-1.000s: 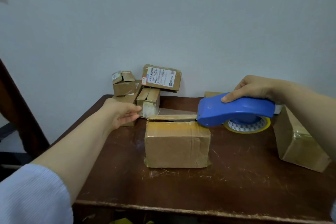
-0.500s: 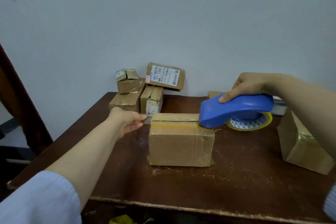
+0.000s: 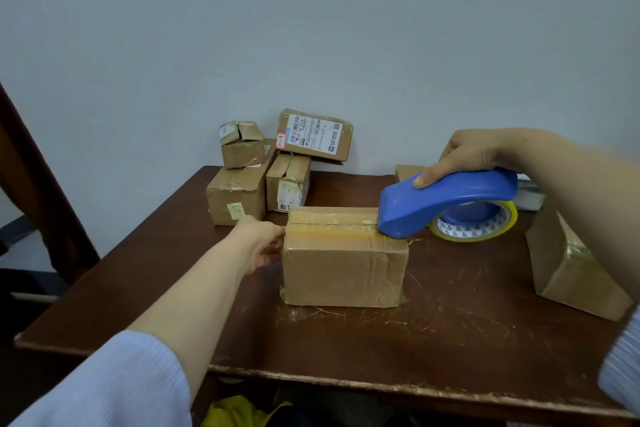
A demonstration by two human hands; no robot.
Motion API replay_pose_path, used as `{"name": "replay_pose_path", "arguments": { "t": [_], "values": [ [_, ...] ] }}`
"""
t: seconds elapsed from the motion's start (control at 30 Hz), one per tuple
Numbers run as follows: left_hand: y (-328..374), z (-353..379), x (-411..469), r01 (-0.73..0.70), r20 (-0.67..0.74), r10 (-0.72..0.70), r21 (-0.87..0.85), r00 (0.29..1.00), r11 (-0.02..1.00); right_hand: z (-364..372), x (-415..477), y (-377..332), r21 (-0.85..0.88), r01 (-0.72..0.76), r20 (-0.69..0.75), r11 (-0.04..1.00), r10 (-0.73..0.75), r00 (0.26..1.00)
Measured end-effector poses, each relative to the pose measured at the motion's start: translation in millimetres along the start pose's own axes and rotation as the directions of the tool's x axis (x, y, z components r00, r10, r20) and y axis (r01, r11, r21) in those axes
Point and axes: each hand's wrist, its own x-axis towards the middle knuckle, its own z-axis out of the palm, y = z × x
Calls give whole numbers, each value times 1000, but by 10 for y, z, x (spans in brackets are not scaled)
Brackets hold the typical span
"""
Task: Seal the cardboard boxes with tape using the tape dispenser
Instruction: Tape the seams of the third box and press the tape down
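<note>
- At the middle of the scratched dark-brown wooden bench (image 3: 450,340) stands a brown cardboard box (image 3: 343,270). A strip of yellowish tape (image 3: 332,234) runs along its top, beside the seam.
- From my remote seat I see the right hand (image 3: 474,152) wrapped around the arched handle of a blue plastic tape dispenser (image 3: 446,198), index finger laid along its top.
- The dispenser's nose sits on the box's top right corner. Its yellow-edged roll of tape (image 3: 485,225), with a white printed core, hangs just past the box's right end.
- The left hand (image 3: 259,243) meets the box's left end at the top edge, fingers bent towards the cardboard. I cannot tell whether they pinch the tape or only press it.
- A pale blue ribbed sleeve (image 3: 114,385) covers that arm near the bottom edge.
- Behind the box, a pile of small cardboard boxes (image 3: 242,198) leans against the pale wall (image 3: 311,28), topped by a tilted box with a white shipping label (image 3: 315,135).
- Well to the right, another taped cardboard box (image 3: 571,270) lies tilted on the bench.
</note>
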Motion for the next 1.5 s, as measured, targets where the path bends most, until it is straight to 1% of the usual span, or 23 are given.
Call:
{"name": "replay_pose_path", "arguments": {
  "t": [0.3,0.37,0.4,0.43,0.47,0.5,0.53,0.57,0.6,0.63,0.67,0.7,0.77,0.83,0.9,0.97,1.07,1.13,1.17,1.23,1.27,1.37,1.5],
  "values": [
    [16,73,50,42,-43,-36,161,998,986,-6,53,-40,-25,7,23,1000,-6,1000],
    [-4,29,28,94,-20,-91,257,996,962,-9,65,-36,-24,7,19,1000,-7,1000],
    [-36,-3,30,103,-39,-95,343,995,934,-5,68,-32,-24,9,19,1000,-9,1000],
    [-73,-35,55,77,-96,-38,441,995,894,4,66,-24,-27,10,20,1000,-10,1000],
    [-67,-41,39,-12,-156,109,523,982,852,9,69,-15,-30,10,22,1000,-9,1000],
    [-47,-23,20,-142,-187,311,602,932,786,12,70,-2,-31,7,22,999,-6,1000],
    [21,35,-66,-304,-158,517,653,841,693,16,72,9,-27,3,22,1000,-2,1000],
    [99,118,-128,-454,-63,664,682,745,574,17,65,11,-21,-1,21,1000,2,1000],
    [193,240,-253,-552,62,719,688,692,471,21,55,9,-13,-4,26,1000,4,1000],
    [230,363,-287,-612,203,707,688,678,390,22,35,3,-6,-7,34,1000,7,999],
    [240,493,-329,-627,322,648,715,690,311,24,13,3,2,-9,41,1000,9,999],
    [192,604,-325,-612,399,578,757,712,231,26,-12,12,8,-14,46,1000,13,999],
    [63,710,-252,-557,460,502,829,732,53,30,-65,68,13,-17,53,1000,17,998],
    [49,706,-163,-533,476,492,846,728,-30,43,-87,176,64,-12,56,998,8,998],
    [102,668,-73,-559,516,454,828,726,-47,108,-106,233,136,29,45,990,-35,998],
    [158,616,1,-591,561,407,805,721,-63,197,-116,231,167,122,43,978,-131,990],
    [251,528,98,-614,590,339,788,733,-44,298,-160,227,187,189,62,964,-203,977],
    [305,578,120,-592,557,324,806,765,14,312,-210,244,135,176,119,975,-193,974],
    [322,651,115,-564,517,334,824,788,57,310,-232,241,72,184,161,980,-193,968],
    [310,819,90,-482,404,387,866,829,130,320,-265,216,-44,224,233,974,-208,950],
    [288,890,82,-450,359,419,882,834,140,331,-270,210,-79,242,243,967,-217,945],
    [229,934,113,-434,357,425,896,832,95,372,-255,256,-101,266,197,959,-242,950],
    [229,865,199,-468,435,378,884,817,-4,487,-304,487,-11,259,175,966,-253,952]
  ]
}}
